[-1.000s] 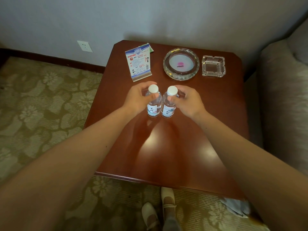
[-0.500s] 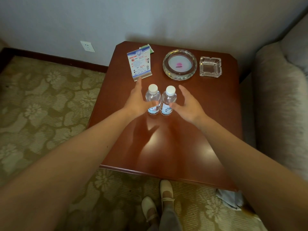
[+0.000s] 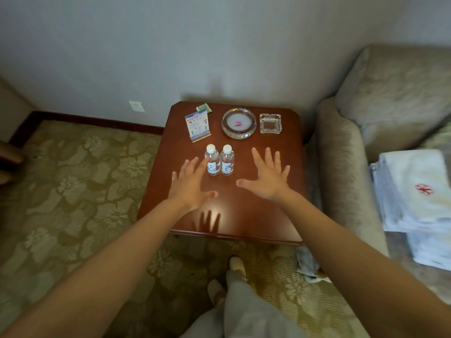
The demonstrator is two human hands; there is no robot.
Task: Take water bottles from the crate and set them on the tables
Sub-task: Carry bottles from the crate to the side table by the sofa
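So, two little white-capped water bottles are standing upright right next to each other around the middle of the table [image 3: 256, 215]. The first bottle [image 3: 213, 160] is on the carpet side and the second bottle [image 3: 227, 160] is just beside it.

The left hand [image 3: 189, 185] is spread flat with straight fingers and holds nothing. Its index fingertip overlaps the first bottle from this angle, and honestly I can't tell if it's touching or just in front of it. The right hand [image 3: 267, 178] is off to the other side, clear of the second bottle, fingers splayed wide and also empty.

Behind the bottles, along the wall edge of the glossy dark wood top, there's a printed card stand [image 3: 197, 126], a green packet [image 3: 203, 108] behind it, a round glass dish [image 3: 239, 123] with something pink in it, and a square glass ashtray [image 3: 270, 123].

A beige armchair [image 3: 341, 167] sits beside the table, with folded towels [image 3: 419, 203] on its seat. There's patterned carpet [image 3: 73, 179] underneath, a wall socket [image 3: 137, 106] low on the wall, and a crumpled cloth [image 3: 307, 264] on the floor by the table's corner.
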